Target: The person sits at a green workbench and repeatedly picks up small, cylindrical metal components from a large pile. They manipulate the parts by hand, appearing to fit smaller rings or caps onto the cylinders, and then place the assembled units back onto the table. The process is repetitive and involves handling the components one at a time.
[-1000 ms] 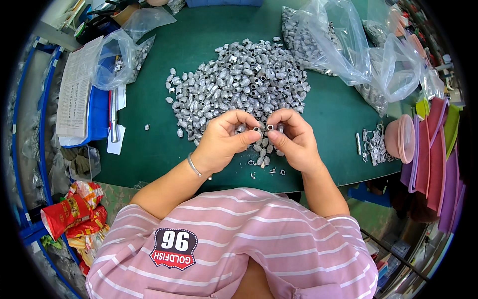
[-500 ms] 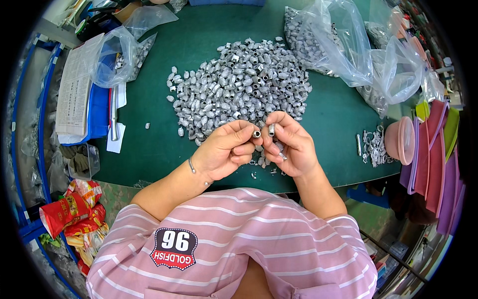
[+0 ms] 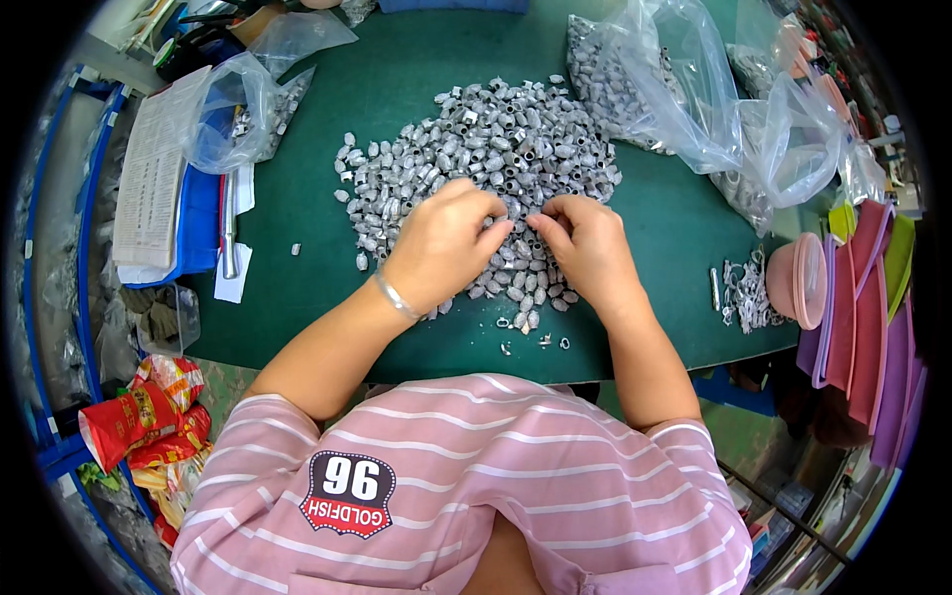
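Note:
A wide pile of small grey barrel-shaped hollow metal parts (image 3: 436, 159) covers the middle of the green table. My left hand (image 3: 444, 246), with a silver bangle at its wrist, reaches over the pile's near side, thumb and fingertips bent close together. Opposite it, my right hand (image 3: 587, 248) is curled in the same way, its thumb and forefinger down at the parts. A small gap separates the two sets of fingertips. Whatever either hand pinches is hidden among the parts. Little metal rings and scraps (image 3: 526, 323) lie between my forearms.
Clear plastic bags of metal parts (image 3: 635, 84) stand at the back right. Tangled small metal pieces (image 3: 749, 293) lie beside a pink tub (image 3: 796, 281). To the left are a blue tray (image 3: 198, 223), a printed sheet (image 3: 154, 178) and another part-filled bag (image 3: 228, 114).
Both hands have moved forward from the near edge of the pile onto it and turned palms down. The metal parts seen in my fingers earlier no longer show there.

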{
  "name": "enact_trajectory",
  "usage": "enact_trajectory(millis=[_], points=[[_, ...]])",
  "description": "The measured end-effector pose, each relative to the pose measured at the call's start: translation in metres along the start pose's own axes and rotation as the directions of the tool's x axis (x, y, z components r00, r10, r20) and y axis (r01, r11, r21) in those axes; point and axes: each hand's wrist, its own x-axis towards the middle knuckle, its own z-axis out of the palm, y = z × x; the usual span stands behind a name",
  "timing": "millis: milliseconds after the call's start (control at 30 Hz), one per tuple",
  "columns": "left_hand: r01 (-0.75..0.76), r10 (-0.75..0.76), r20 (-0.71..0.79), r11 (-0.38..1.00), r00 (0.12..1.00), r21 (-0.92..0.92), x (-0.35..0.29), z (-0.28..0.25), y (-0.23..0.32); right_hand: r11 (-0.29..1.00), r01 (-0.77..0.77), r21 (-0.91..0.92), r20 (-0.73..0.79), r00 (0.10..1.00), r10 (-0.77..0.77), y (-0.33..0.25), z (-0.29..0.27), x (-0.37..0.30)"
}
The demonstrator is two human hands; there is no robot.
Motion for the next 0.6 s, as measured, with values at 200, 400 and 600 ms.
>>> enact_trajectory(millis=[200, 400, 600], points=[[-0.091, 0.082, 0.049, 0.967, 0.995, 0.238, 0.004, 0.011, -0.001, 0.999, 0.042, -0.018, 0.069, 0.997, -0.041, -0.002, -0.005, 0.001], [-0.144, 0.126, 0.100, 0.968, 0.987, 0.207, 0.000, 0.003, -0.004, 0.934, 0.098, 0.344, -0.006, 0.995, -0.102, 0.004, -0.006, -0.012], [-0.134, 0.106, 0.136, 0.966, 0.985, 0.220, -0.001, 0.005, -0.003, 0.769, 0.191, 0.610, -0.026, 0.975, -0.222, 0.009, -0.006, -0.018]])
